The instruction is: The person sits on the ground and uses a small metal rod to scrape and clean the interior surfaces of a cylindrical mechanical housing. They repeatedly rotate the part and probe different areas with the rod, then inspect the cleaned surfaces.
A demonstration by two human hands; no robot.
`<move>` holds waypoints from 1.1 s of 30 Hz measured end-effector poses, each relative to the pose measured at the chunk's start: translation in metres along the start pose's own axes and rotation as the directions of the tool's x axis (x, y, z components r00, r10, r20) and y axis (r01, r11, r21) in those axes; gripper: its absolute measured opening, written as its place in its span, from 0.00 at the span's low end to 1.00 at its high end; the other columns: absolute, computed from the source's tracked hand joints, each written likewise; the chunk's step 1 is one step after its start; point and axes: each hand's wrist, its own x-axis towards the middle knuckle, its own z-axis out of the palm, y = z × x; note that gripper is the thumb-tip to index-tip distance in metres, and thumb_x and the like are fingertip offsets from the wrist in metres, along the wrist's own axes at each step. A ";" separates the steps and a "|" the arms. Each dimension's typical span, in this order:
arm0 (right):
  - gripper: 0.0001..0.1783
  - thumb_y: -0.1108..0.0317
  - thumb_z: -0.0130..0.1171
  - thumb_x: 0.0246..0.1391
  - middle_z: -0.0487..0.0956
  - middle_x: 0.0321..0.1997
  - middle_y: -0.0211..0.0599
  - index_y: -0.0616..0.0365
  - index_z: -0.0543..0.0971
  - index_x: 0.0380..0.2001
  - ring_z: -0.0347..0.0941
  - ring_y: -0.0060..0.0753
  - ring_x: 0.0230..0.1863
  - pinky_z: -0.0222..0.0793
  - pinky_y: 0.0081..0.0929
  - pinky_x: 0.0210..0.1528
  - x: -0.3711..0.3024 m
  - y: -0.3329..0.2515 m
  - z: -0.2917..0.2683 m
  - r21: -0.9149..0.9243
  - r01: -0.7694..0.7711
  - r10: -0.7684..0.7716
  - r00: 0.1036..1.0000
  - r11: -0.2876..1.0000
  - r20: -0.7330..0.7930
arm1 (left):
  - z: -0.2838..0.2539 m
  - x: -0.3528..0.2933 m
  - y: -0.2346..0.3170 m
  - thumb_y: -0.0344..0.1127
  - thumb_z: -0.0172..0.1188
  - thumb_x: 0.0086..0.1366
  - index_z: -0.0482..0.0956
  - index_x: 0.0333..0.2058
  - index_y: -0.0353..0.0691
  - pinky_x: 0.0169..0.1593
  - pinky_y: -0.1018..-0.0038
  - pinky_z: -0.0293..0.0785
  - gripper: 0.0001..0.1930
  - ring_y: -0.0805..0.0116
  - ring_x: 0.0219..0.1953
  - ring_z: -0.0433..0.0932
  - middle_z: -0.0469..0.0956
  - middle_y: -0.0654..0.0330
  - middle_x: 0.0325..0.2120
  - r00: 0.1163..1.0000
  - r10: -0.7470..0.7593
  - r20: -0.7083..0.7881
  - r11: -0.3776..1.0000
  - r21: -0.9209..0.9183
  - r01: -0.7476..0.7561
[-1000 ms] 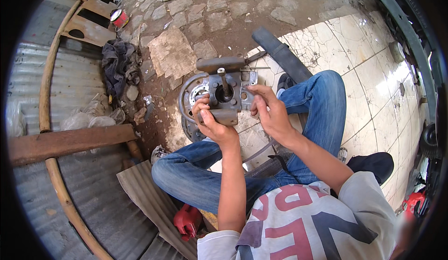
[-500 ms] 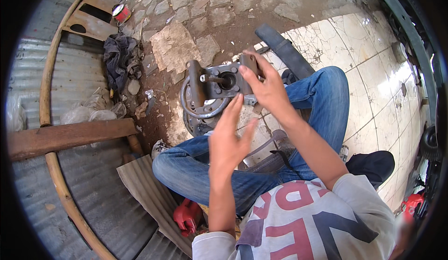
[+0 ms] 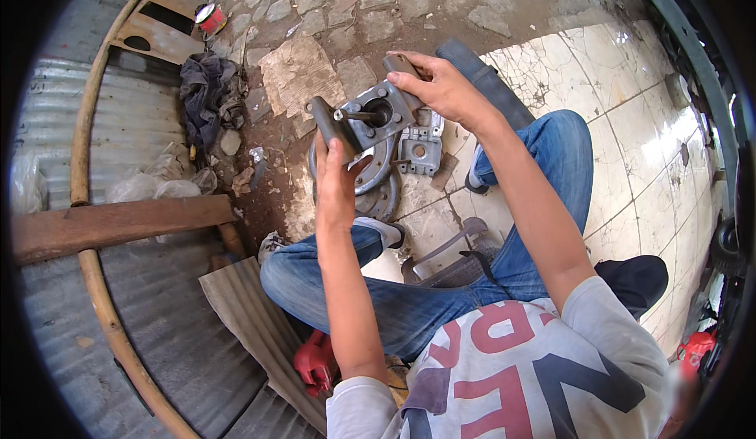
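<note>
Gray metal part [image 3: 376, 116] held up above the round metal discs [image 3: 376, 181] on the ground. Left hand [image 3: 337, 181] gripping its dark lower-left end, fingers curled; right hand [image 3: 441, 88] clasped over its upper-right corner (thumb underneath). Flat metal plate [image 3: 419, 148] just right of the discs.

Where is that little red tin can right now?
In the head view, the small red tin can stands at the upper left on the stone paving, beside the cut-out wooden board and just above the dark crumpled rag, well away from both hands.
</note>
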 end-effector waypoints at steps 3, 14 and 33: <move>0.30 0.57 0.63 0.59 0.80 0.49 0.35 0.58 0.72 0.61 0.74 0.23 0.47 0.70 0.23 0.51 -0.006 0.003 -0.001 0.001 0.023 -0.023 1.000 1.000 0.011 | -0.003 -0.001 0.015 0.59 0.49 0.70 0.56 0.68 0.43 0.61 0.53 0.67 0.35 0.61 0.65 0.63 0.61 0.54 0.64 0.992 -0.096 -0.080 0.967 0.229 0.112; 0.32 0.58 0.65 0.57 0.80 0.52 0.38 0.57 0.72 0.62 0.73 0.24 0.51 0.69 0.24 0.55 -0.012 0.005 -0.006 0.090 0.035 -0.037 0.999 0.995 0.028 | 0.002 0.015 -0.016 0.66 0.39 0.71 0.60 0.65 0.41 0.64 0.63 0.64 0.37 0.59 0.61 0.68 0.68 0.53 0.60 0.988 -0.067 -0.142 0.996 0.055 0.076; 0.15 0.74 0.58 0.58 0.83 0.42 0.42 0.55 0.75 0.49 0.82 0.42 0.38 0.79 0.37 0.38 -0.096 0.064 0.049 -0.493 0.350 -0.461 0.880 0.796 -0.119 | 0.033 -0.007 -0.032 0.52 0.37 0.76 0.59 0.62 0.49 0.34 0.69 0.80 0.23 0.64 0.44 0.79 0.71 0.53 0.52 0.941 -0.096 -0.324 0.995 -0.036 0.089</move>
